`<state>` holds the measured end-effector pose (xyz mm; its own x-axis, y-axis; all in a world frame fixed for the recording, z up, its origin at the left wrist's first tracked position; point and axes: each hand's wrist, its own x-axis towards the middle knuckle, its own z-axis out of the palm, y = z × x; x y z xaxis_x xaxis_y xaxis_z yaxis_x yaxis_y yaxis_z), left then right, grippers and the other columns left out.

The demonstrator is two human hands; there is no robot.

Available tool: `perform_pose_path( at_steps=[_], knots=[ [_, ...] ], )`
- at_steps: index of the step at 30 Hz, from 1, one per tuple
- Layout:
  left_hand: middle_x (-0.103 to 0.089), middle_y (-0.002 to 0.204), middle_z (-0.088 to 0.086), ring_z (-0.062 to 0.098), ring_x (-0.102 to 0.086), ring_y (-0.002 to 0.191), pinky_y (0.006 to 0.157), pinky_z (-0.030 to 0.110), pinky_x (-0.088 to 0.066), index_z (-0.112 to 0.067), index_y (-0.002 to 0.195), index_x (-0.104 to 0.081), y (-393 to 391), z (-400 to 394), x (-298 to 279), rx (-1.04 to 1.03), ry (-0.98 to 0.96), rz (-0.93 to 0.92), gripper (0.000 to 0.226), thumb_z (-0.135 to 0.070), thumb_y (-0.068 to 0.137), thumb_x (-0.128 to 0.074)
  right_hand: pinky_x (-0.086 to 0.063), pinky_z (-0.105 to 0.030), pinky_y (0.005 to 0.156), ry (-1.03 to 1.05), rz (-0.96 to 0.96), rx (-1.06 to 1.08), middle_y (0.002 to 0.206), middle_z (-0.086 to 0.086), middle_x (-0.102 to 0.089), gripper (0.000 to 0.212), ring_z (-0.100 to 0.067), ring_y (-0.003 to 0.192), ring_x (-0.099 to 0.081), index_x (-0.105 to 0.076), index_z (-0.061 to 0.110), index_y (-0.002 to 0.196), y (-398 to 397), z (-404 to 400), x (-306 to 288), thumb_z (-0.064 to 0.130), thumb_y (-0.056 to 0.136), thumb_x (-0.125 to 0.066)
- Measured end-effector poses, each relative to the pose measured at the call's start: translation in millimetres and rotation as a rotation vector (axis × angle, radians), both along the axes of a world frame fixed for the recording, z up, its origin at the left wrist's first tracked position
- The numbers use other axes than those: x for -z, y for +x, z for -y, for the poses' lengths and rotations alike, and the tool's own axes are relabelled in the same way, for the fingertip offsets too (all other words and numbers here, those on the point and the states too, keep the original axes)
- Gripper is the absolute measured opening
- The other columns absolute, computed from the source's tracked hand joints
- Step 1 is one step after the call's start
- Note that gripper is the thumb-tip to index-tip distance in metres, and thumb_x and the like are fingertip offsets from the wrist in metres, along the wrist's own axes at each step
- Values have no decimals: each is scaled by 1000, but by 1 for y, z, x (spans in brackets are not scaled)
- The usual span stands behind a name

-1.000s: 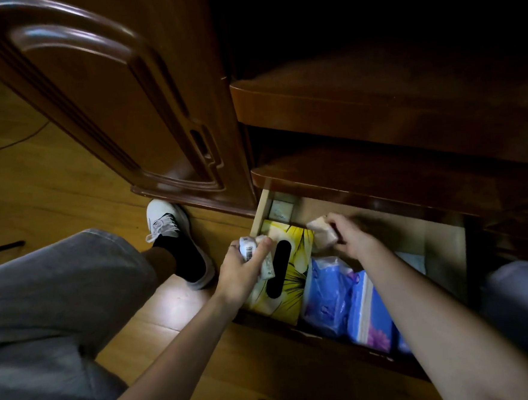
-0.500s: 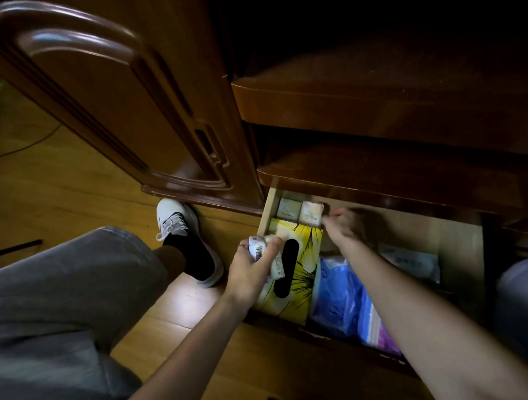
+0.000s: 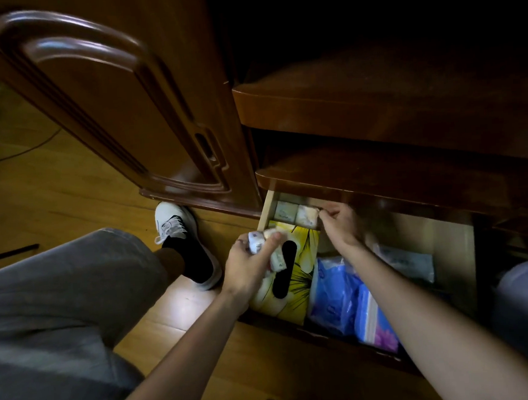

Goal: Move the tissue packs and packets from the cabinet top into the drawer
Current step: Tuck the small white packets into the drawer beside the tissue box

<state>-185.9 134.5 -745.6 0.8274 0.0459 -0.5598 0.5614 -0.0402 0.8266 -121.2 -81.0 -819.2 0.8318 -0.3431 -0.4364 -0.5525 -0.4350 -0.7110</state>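
Note:
The low drawer (image 3: pixel 265 210) stands pulled out under the dark wooden cabinet. Inside lie a yellow tissue box (image 3: pixel 301 259), blue tissue packs (image 3: pixel 335 294) and a pale flat packet (image 3: pixel 407 261). Two small tissue packets sit side by side at the drawer's back left: one greenish (image 3: pixel 283 210), one cream (image 3: pixel 306 217). My right hand (image 3: pixel 341 225) pinches the cream packet's right edge. My left hand (image 3: pixel 248 263) hovers over the yellow box, closed around a few small white packets (image 3: pixel 259 242).
An open cabinet door (image 3: pixel 109 101) hangs to the left. Two wooden shelves (image 3: pixel 374 104) jut out above the drawer. My grey-trousered knee (image 3: pixel 60 292) and white shoe (image 3: pixel 177 227) rest on the wooden floor at the left.
My right hand carried the cream packet from mid-drawer to the back left corner, setting it beside the greenish one. The left hand kept its packets over the yellow box.

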Motion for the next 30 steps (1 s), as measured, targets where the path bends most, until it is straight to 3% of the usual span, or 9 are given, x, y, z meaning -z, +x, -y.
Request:
perform_pose_path(
  at_steps=[2, 4, 7, 11, 14, 17, 20, 25, 30],
  knots=[
    [-80, 102, 10, 32, -77, 97, 83, 44, -62, -17, 110, -70, 3, -3, -3, -63, -95, -36, 75, -69, 59, -87, -50, -22, 72, 175, 112, -100, 109, 5, -67, 16, -14, 96, -64, -70, 23, 106, -11, -10, -20, 32, 95, -63],
    [-79, 103, 14, 34, -76, 96, 79, 40, -62, -14, 105, -75, 6, -4, -8, -74, -169, -35, 59, -59, 69, -86, -46, -14, 72, 415, 65, -302, 110, 8, -68, 18, -12, 102, -64, -73, 29, 106, -24, -28, -41, 37, 93, -64],
    [-79, 102, 16, 32, -77, 95, 79, 43, -64, -10, 104, -76, 7, -2, -13, -118, -170, 19, 37, -41, 85, -79, -50, -20, 78, 603, -111, -433, 118, 8, -69, 47, -9, 104, -65, -66, 37, 123, -40, -51, -57, 61, 82, -65],
    [-79, 98, 13, 24, -78, 87, 71, 40, -65, -6, 109, -69, 4, 3, -21, -179, 17, 90, 34, -34, 91, -76, -56, -30, 83, 665, -91, -273, 122, 0, -70, 44, -16, 105, -68, -58, 25, 130, -45, -45, -46, 36, 90, -72],
    [-73, 104, 10, 15, -76, 83, 67, 29, -61, -12, 112, -57, 1, 2, -24, -205, 44, 85, 26, -24, 95, -72, -50, -27, 68, 543, -108, 15, 116, -3, -68, 43, -16, 92, -65, -57, 18, 130, -34, -28, -35, 34, 93, -70],
    [-65, 105, 11, 18, -68, 85, 72, 31, -60, -14, 116, -47, 0, 0, -27, -274, 38, 20, 22, -8, 100, -60, -43, -27, 61, 338, -104, 139, 114, -5, -67, 40, -15, 87, -62, -60, 18, 128, -17, -21, -21, 36, 93, -67],
    [-62, 100, 10, 18, -65, 84, 58, 22, -59, -11, 121, -47, 2, -3, -32, -357, -30, -20, 21, -3, 102, -52, -49, -29, 76, 105, -79, 157, 112, -2, -71, 37, -21, 91, -64, -67, 21, 120, -2, -33, -13, 42, 90, -65],
    [-63, 112, 17, 30, -64, 102, 98, 48, -54, -8, 125, -49, 7, -7, -25, -339, 1, -33, 23, -4, 103, -52, -50, -40, 96, 35, -60, 183, 109, -6, -73, 36, -28, 100, -67, -69, 17, 114, 19, -59, 1, 45, 92, -64],
    [-63, 93, 6, 16, -64, 80, 67, 27, -57, -8, 122, -50, 11, -8, -19, -313, -3, -15, 23, -1, 100, -54, -45, -49, 103, -132, -80, 7, 113, -7, -71, 28, -31, 108, -64, -69, 18, 109, 31, -72, 7, 41, 95, -62]
  ],
)
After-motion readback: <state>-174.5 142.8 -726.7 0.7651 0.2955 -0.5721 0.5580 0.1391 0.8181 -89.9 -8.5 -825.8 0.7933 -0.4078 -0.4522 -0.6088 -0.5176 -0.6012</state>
